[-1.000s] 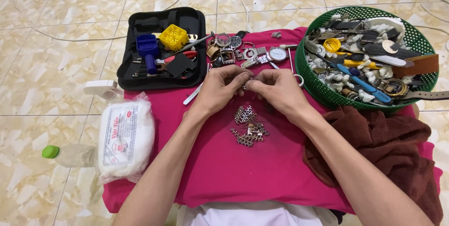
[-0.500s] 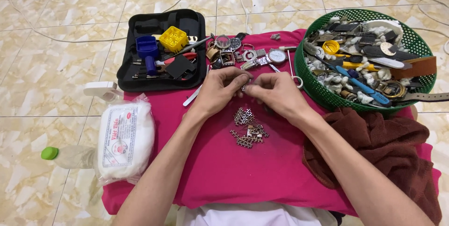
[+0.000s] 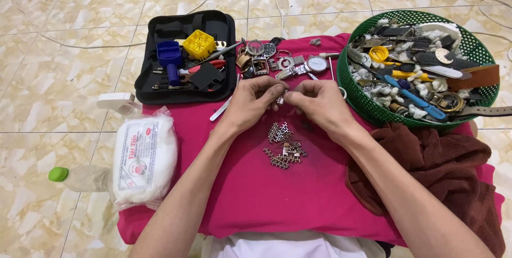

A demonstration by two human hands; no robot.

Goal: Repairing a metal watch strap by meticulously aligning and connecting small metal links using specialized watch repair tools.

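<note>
Both hands meet above the pink cloth [image 3: 256,199], fingertips pinched together on a small metal watch-band piece [image 3: 281,98] held between them. The left hand [image 3: 250,100] closes thumb and forefinger on the piece's left end; the right hand [image 3: 317,103] closes on its right end, so the piece's long axis appears to run left to right, though it is too small and too covered to confirm. It sits at the junction of the two hands, equally near to each and clear of the cloth. Directly toward the person from the held piece, on the cloth, lies a loose heap of metal band links [image 3: 284,145], apart from both hands and roughly midway between the forearms. Beyond the held piece, away from the person, a row of watch heads and buckles [image 3: 282,60] lies along the far edge of the cloth. To the left of that row, an open black tool case [image 3: 186,58] holds a blue tool, a yellow block and small hand tools. To the right of the held piece, a green plastic basket [image 3: 362,98] holds straps, watch parts and white wadding. A brown cloth [image 3: 442,167] is bunched below the basket. Left of the pink cloth lies a white packet of cotton wool [image 3: 144,156], with a clear bottle with a green cap [image 3: 58,173] beside it on the tiled floor [image 3: 53,103].
</note>
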